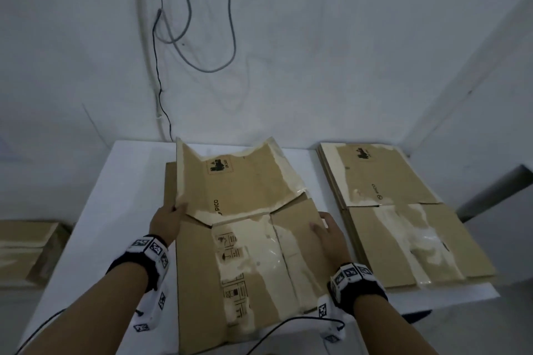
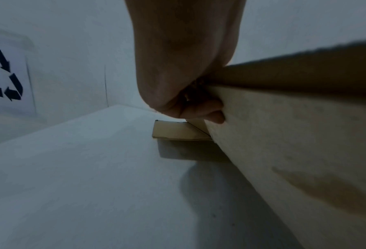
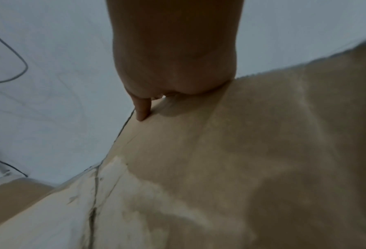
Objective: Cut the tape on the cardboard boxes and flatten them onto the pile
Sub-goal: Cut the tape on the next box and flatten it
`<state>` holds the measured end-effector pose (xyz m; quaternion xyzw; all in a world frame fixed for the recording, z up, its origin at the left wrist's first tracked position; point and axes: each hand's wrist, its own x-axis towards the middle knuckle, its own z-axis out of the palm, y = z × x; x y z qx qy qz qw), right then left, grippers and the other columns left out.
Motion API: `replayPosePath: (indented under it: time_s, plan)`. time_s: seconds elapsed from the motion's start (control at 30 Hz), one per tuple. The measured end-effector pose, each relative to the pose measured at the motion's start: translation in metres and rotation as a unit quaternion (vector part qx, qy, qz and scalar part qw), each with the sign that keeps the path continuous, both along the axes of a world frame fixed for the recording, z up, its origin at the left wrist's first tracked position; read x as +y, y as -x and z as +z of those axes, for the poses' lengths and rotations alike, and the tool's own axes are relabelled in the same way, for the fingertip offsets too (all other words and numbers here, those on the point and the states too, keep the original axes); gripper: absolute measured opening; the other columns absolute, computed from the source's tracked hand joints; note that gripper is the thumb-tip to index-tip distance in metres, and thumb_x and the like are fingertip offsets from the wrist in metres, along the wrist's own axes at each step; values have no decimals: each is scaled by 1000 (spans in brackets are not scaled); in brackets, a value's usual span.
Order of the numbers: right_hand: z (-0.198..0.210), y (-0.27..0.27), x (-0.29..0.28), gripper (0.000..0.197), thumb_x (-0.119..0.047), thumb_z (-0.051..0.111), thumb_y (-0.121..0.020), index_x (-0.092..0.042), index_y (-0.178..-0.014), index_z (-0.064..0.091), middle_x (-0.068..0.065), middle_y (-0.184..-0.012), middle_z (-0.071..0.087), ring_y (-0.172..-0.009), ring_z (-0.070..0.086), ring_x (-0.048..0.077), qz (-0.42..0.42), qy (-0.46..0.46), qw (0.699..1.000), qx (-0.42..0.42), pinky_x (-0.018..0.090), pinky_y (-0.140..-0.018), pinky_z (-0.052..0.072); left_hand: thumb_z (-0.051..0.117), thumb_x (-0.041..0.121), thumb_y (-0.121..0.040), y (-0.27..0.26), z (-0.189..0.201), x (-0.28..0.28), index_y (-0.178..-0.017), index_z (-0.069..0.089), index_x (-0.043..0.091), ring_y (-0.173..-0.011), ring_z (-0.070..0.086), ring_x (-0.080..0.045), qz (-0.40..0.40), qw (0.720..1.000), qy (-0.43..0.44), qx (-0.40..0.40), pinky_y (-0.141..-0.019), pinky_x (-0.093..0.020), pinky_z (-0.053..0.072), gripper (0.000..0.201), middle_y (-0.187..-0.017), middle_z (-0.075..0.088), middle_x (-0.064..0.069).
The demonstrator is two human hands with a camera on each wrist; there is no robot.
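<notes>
A flattened brown cardboard box [image 1: 248,265] with pale tape remnants lies across the middle of the white table [image 1: 115,210], its far flaps [image 1: 239,181] tilted upward. My left hand [image 1: 168,222] grips the box's left edge; in the left wrist view its fingers [image 2: 201,111] curl round the cardboard edge [image 2: 284,134]. At the right edge my right hand [image 1: 328,232] holds the box with the thumb [image 3: 142,109] on top of the cardboard [image 3: 241,168] and the other fingers hidden behind it. The pile of flattened boxes [image 1: 403,210] lies to the right on the table. No cutter is in view.
A further cardboard box [image 1: 28,251] sits low at the left, beside the table. Cables [image 1: 184,37] hang on the white wall behind. A recycling symbol [image 2: 3,75] shows on a surface at the left. The table's right edge runs just past the pile.
</notes>
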<state>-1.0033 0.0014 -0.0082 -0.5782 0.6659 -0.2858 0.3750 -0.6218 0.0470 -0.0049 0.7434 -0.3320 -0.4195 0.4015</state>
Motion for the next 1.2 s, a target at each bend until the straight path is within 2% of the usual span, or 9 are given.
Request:
replayPosePath:
  time_s: [0.1,0.17,0.3,0.43,0.6,0.8,0.9,1.1,1.2]
  plan:
    - [12,21,-16,21,-22,57,-98,-18,-118,55,8,-111,66,-94,63,22,30,7,999,-27,35,-79,53,49,22,-99,29,16,1,-85,58,18,-90,53,-24,32,999,28,-12,-80,-32,41,18,-77,54,1]
    - [20,41,-27,26,-21,57,-99,-13,-123,52,3,-112,61,-97,57,18,49,11,998,-31,25,-77,46,50,22,-98,45,29,1,-109,64,8,-95,56,-26,55,997,55,-17,-84,-35,44,22,-93,61,-7]
    - [40,94,-48,29,-25,59,-97,-10,-122,55,9,-120,62,-107,59,26,54,36,997,-45,32,-81,45,52,22,-98,89,67,-3,-125,58,0,-108,58,-36,69,992,98,-28,-97,-47,46,35,-120,60,-21]
    - [70,147,-62,24,-23,59,-98,-14,-119,55,3,-113,63,-97,60,19,49,45,995,-73,22,-72,47,53,22,-97,141,107,-16,-117,62,6,-103,59,-32,55,989,140,-16,-96,-46,46,27,-116,62,-19]
    - [92,240,-71,24,-28,62,-95,-17,-116,58,11,-114,65,-100,63,29,10,57,996,-73,41,-85,50,52,19,-97,229,139,-50,-119,61,-2,-100,58,-28,15,984,177,-20,-91,-39,47,32,-119,61,-22]
    - [110,338,-81,40,-34,64,-92,-9,-123,59,12,-113,64,-93,62,26,-61,70,995,-40,37,-78,51,55,18,-96,322,161,-100,-117,62,-2,-104,61,-33,-28,979,201,8,-92,-40,49,30,-117,63,-21]
    - [109,377,-83,29,-23,59,-96,-6,-120,59,13,-105,63,-83,59,22,-96,72,992,-23,31,-67,46,54,18,-97,363,157,-125,-119,62,0,-108,60,-34,-56,979,193,28,-96,-45,48,30,-118,63,-20]
    - [77,421,-93,29,-24,56,-98,-10,-123,55,6,-101,61,-78,56,14,-157,52,986,13,27,-63,42,49,23,-99,420,106,-157,-127,57,4,-110,58,-24,-118,979,161,37,-96,-32,44,35,-122,62,-12]
    - [56,433,-102,29,-27,56,-96,-15,-123,56,6,-102,60,-87,55,22,-196,30,979,48,30,-76,38,49,26,-100,432,69,-172,-132,53,3,-118,55,-26,-136,983,118,37,-99,-30,39,40,-129,59,-13]
